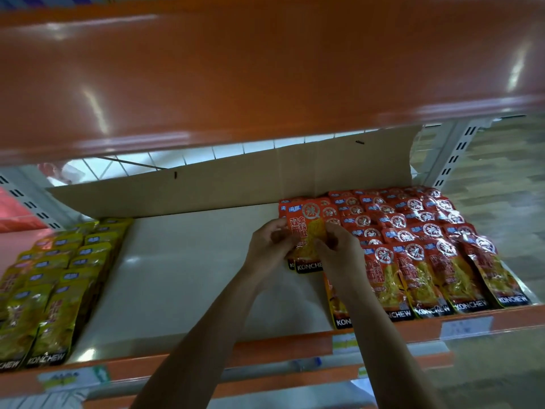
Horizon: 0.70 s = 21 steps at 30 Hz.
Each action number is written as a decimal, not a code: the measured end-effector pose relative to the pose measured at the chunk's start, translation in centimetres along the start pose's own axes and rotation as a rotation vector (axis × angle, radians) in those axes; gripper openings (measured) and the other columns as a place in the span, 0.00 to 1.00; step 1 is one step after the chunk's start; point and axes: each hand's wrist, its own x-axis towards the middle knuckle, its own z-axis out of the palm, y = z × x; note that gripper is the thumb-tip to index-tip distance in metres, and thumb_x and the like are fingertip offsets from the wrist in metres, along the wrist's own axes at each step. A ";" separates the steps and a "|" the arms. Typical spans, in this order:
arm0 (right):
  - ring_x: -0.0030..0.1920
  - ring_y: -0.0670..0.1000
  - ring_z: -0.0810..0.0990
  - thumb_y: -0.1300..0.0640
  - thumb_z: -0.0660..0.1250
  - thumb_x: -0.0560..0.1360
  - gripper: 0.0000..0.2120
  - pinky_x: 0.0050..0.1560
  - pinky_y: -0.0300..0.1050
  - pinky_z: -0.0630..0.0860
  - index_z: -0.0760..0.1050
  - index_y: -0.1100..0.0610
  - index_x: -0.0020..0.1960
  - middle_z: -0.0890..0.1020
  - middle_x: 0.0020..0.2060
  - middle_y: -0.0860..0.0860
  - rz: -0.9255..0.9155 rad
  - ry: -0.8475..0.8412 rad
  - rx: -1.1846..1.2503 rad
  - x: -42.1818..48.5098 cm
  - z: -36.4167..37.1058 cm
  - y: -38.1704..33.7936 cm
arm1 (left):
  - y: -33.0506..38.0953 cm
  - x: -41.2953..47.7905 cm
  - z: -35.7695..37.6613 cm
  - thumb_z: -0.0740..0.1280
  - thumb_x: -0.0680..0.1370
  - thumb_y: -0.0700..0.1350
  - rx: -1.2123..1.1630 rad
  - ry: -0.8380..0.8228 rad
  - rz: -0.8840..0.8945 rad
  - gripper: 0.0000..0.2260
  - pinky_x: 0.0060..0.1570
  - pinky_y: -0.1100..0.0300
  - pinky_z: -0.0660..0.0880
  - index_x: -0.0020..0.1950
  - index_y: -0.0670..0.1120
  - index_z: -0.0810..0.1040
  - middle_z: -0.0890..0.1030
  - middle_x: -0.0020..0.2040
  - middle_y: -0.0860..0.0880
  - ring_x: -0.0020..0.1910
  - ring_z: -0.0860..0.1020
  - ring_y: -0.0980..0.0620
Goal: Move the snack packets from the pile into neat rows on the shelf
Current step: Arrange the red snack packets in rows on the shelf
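Note:
Both hands hold a small stack of red snack packets (pixel 306 228) above the white shelf (pixel 182 276), just left of the red rows. My left hand (pixel 269 249) grips the stack's left edge, and my right hand (pixel 339 255) pinches its right side. Neat overlapping rows of red packets (pixel 427 240) fill the right part of the shelf up to its front lip. One more red packet (pixel 336 305) lies under my right forearm at the front. Rows of yellow packets (pixel 50 290) cover the shelf's left end. No loose pile is in sight.
A cardboard sheet (pixel 236 184) stands along the back of the shelf. An orange upper shelf (pixel 265 69) overhangs close above. Price tags (pixel 466 324) sit on the orange front rail. Bare white shelf lies between the yellow and red rows.

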 end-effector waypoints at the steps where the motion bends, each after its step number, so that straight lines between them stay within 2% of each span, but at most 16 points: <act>1: 0.39 0.49 0.78 0.61 0.65 0.76 0.03 0.39 0.45 0.75 0.78 0.56 0.48 0.81 0.40 0.52 -0.040 0.005 -0.048 0.0 0.1 0.0 | 0.0 0.0 -0.2 0.70 0.76 0.41 0.000 0.017 -0.006 0.14 0.48 0.58 0.81 0.62 0.46 0.78 0.83 0.53 0.47 0.50 0.83 0.52; 4: 0.56 0.51 0.78 0.62 0.64 0.77 0.14 0.52 0.42 0.72 0.76 0.58 0.62 0.81 0.54 0.51 -0.071 0.034 -0.174 -0.2 -0.3 -0.5 | -0.1 0.2 -1.1 0.71 0.75 0.41 0.010 0.085 -0.019 0.12 0.48 0.56 0.81 0.59 0.46 0.79 0.84 0.49 0.47 0.47 0.84 0.51; 7: 0.65 0.52 0.73 0.60 0.63 0.78 0.17 0.61 0.43 0.68 0.73 0.56 0.67 0.77 0.63 0.51 -0.096 0.068 -0.275 0.0 -0.5 -0.1 | -0.5 0.5 -1.7 0.72 0.74 0.39 0.146 0.113 -0.043 0.11 0.48 0.54 0.81 0.56 0.46 0.80 0.84 0.49 0.47 0.46 0.83 0.51; 11: 0.67 0.52 0.71 0.60 0.63 0.78 0.18 0.63 0.44 0.67 0.72 0.57 0.68 0.76 0.65 0.52 -0.102 0.054 -0.359 0.2 -0.4 0.2 | -0.9 0.5 -1.3 0.72 0.73 0.42 0.276 0.107 -0.068 0.09 0.54 0.50 0.80 0.51 0.52 0.78 0.83 0.50 0.49 0.49 0.82 0.51; 14: 0.67 0.51 0.70 0.59 0.63 0.78 0.19 0.63 0.44 0.67 0.71 0.56 0.68 0.75 0.65 0.51 -0.092 0.023 -0.392 0.1 -0.4 0.4 | -1.2 0.5 -0.8 0.73 0.73 0.44 0.336 0.106 -0.061 0.11 0.54 0.52 0.79 0.54 0.51 0.79 0.83 0.51 0.50 0.50 0.81 0.52; 16: 0.67 0.51 0.70 0.59 0.64 0.78 0.19 0.64 0.45 0.68 0.71 0.55 0.69 0.75 0.65 0.51 -0.090 0.016 -0.404 0.1 -0.4 0.5 | -1.2 0.4 -0.5 0.73 0.74 0.46 0.399 0.111 -0.044 0.14 0.50 0.58 0.79 0.59 0.48 0.79 0.82 0.52 0.51 0.49 0.81 0.54; 21: 0.65 0.52 0.72 0.58 0.64 0.78 0.18 0.61 0.44 0.69 0.72 0.55 0.68 0.76 0.63 0.51 -0.091 0.010 -0.398 0.1 -0.4 0.8 | -1.5 0.5 -0.3 0.72 0.75 0.50 0.564 0.129 -0.018 0.15 0.42 0.65 0.76 0.60 0.47 0.77 0.82 0.53 0.50 0.47 0.79 0.55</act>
